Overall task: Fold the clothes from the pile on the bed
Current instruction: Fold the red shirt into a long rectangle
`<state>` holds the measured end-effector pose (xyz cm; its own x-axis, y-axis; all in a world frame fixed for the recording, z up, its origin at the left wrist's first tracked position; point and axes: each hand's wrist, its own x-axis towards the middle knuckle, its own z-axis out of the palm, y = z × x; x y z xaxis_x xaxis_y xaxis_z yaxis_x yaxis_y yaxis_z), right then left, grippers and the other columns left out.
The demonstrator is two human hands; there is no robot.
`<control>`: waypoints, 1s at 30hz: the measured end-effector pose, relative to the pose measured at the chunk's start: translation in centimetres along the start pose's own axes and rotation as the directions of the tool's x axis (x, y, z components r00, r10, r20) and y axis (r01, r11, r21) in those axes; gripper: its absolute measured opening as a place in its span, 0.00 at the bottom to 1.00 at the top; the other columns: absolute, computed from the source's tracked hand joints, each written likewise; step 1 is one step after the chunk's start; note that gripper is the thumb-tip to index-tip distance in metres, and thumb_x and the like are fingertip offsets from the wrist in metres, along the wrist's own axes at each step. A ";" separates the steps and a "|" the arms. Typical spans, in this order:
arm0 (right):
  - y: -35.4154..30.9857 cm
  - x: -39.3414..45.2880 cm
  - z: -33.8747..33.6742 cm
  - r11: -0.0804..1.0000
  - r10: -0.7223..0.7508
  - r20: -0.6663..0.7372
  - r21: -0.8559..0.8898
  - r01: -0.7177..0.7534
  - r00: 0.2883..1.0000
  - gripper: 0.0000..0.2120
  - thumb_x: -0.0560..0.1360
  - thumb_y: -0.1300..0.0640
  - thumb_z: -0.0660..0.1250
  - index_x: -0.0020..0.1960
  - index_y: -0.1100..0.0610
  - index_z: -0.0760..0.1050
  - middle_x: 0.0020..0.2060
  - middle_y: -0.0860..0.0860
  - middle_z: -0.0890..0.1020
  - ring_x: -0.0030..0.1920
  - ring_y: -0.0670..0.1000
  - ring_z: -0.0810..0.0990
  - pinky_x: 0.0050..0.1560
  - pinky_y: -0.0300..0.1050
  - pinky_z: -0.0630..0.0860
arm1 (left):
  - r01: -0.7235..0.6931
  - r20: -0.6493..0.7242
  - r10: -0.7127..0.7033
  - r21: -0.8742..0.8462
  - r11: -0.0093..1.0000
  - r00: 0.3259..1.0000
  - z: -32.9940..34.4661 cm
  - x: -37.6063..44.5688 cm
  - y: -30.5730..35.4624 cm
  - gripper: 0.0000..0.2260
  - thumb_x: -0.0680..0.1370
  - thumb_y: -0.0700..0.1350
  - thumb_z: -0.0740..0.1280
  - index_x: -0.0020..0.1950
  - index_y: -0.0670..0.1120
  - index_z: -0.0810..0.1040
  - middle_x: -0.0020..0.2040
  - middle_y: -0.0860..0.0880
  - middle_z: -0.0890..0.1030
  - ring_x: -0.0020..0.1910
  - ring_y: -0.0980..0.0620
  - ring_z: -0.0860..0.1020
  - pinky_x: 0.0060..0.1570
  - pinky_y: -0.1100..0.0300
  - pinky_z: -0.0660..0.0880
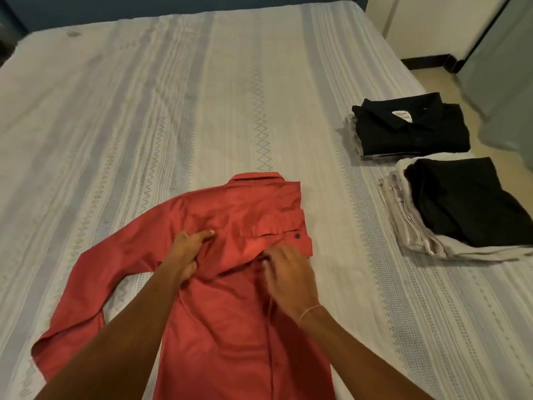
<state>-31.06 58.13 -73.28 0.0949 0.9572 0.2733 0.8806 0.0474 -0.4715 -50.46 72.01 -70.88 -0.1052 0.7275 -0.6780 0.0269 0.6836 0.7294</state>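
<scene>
A red long-sleeved shirt (230, 319) lies back-up on the bed, collar pointing away from me. Its right side and sleeve are folded in over the back, with a buttoned cuff near the right edge. The left sleeve stretches out to the lower left. My left hand (187, 252) grips a bunch of the fabric near the left shoulder. My right hand (288, 272) pinches the folded sleeve's fabric at mid-back, just below the cuff.
Two stacks of folded clothes sit at the bed's right edge: a black collared shirt (409, 125) on top of the far one, a black garment on pale trousers (461, 206) nearer. The patterned bedsheet (144, 111) stretches far and left. Floor lies beyond the right edge.
</scene>
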 end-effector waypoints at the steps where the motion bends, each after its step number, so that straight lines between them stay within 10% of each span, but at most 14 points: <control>1: 0.8 0.3 -0.1 0.992 0.116 -0.051 -0.033 -0.118 0.992 0.11 0.76 0.57 0.67 0.58 0.57 0.76 0.53 0.54 0.78 0.50 0.56 0.77 0.46 0.54 0.78 | -0.022 -0.017 0.022 -0.002 1.000 1.000 -0.2 0.2 -0.2 0.10 0.75 0.36 0.72 0.56 0.38 0.82 0.48 0.38 0.85 0.43 0.43 0.84 0.41 0.54 0.82; 6: 3.4 2.4 -0.3 0.861 0.508 0.093 -0.072 -0.503 0.856 0.38 0.78 0.39 0.65 0.78 0.61 0.59 0.68 0.61 0.71 0.65 0.61 0.72 0.59 0.58 0.75 | -0.249 -0.110 0.310 0.377 0.892 0.944 -1.5 0.8 -0.6 0.06 0.76 0.33 0.65 0.50 0.41 0.79 0.44 0.45 0.80 0.45 0.46 0.78 0.43 0.55 0.78; 9: 3.5 3.5 -0.2 0.860 0.509 0.108 -0.095 -0.501 0.854 0.23 0.81 0.45 0.62 0.69 0.59 0.72 0.57 0.56 0.79 0.57 0.59 0.77 0.56 0.53 0.72 | -0.307 -0.141 0.417 0.478 0.823 0.898 -1.6 1.8 -0.6 0.16 0.77 0.34 0.63 0.64 0.36 0.75 0.57 0.40 0.81 0.57 0.40 0.79 0.63 0.43 0.75; 13: 1.1 4.1 0.1 0.869 0.465 -0.116 0.253 -0.426 0.878 0.08 0.80 0.55 0.66 0.56 0.54 0.81 0.48 0.50 0.82 0.50 0.52 0.80 0.52 0.52 0.76 | -0.316 -0.240 0.496 0.530 0.787 0.834 -0.1 1.7 0.8 0.13 0.77 0.33 0.63 0.61 0.34 0.76 0.54 0.37 0.81 0.55 0.38 0.79 0.58 0.50 0.74; 15: -0.2 4.2 0.2 0.795 0.272 0.039 0.553 -0.247 0.962 0.10 0.81 0.58 0.65 0.59 0.53 0.82 0.54 0.47 0.83 0.56 0.46 0.80 0.60 0.47 0.76 | -0.356 -0.262 0.592 0.594 0.721 0.762 0.9 1.5 1.7 0.12 0.77 0.34 0.64 0.60 0.34 0.76 0.52 0.36 0.81 0.52 0.38 0.79 0.52 0.53 0.71; 18: -0.7 3.0 0.0 0.603 0.157 0.258 0.739 -0.299 0.953 0.13 0.84 0.58 0.62 0.66 0.53 0.80 0.62 0.44 0.82 0.64 0.39 0.78 0.64 0.34 0.72 | -0.493 -0.091 0.726 0.675 0.548 0.682 3.6 1.8 3.3 0.11 0.78 0.37 0.65 0.58 0.34 0.79 0.51 0.36 0.82 0.51 0.38 0.80 0.53 0.52 0.73; 22: 4.1 0.5 0.6 0.625 0.643 0.030 0.557 -0.547 0.765 0.07 0.78 0.57 0.71 0.56 0.52 0.81 0.49 0.45 0.84 0.50 0.46 0.83 0.50 0.34 0.78 | -0.655 0.310 0.715 0.707 0.267 0.626 9.6 2.4 5.4 0.12 0.80 0.42 0.65 0.56 0.36 0.81 0.52 0.39 0.83 0.52 0.41 0.80 0.57 0.48 0.76; 24: 6.4 0.8 -0.2 0.469 0.753 0.150 0.560 -0.683 0.641 0.09 0.74 0.54 0.77 0.51 0.54 0.81 0.43 0.47 0.84 0.44 0.47 0.84 0.48 0.39 0.80 | -0.716 0.499 0.598 0.672 0.190 0.627 13.1 2.8 6.0 0.15 0.80 0.46 0.66 0.61 0.38 0.79 0.59 0.40 0.81 0.59 0.41 0.77 0.61 0.46 0.74; 30: 10.2 2.5 -3.7 0.185 0.610 0.581 0.556 -0.811 0.538 0.12 0.67 0.47 0.81 0.44 0.54 0.88 0.39 0.51 0.88 0.31 0.44 0.80 0.33 0.35 0.75 | -0.706 0.623 0.422 0.705 0.062 0.659 20.7 4.8 6.4 0.20 0.80 0.54 0.67 0.62 0.39 0.74 0.55 0.42 0.80 0.53 0.43 0.78 0.52 0.48 0.76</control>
<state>-20.16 59.91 -74.29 0.3187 0.7098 -0.6281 -0.1716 -0.6085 -0.7747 -30.24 81.09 -71.39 0.5611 0.8042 -0.1961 0.7772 -0.4303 0.4592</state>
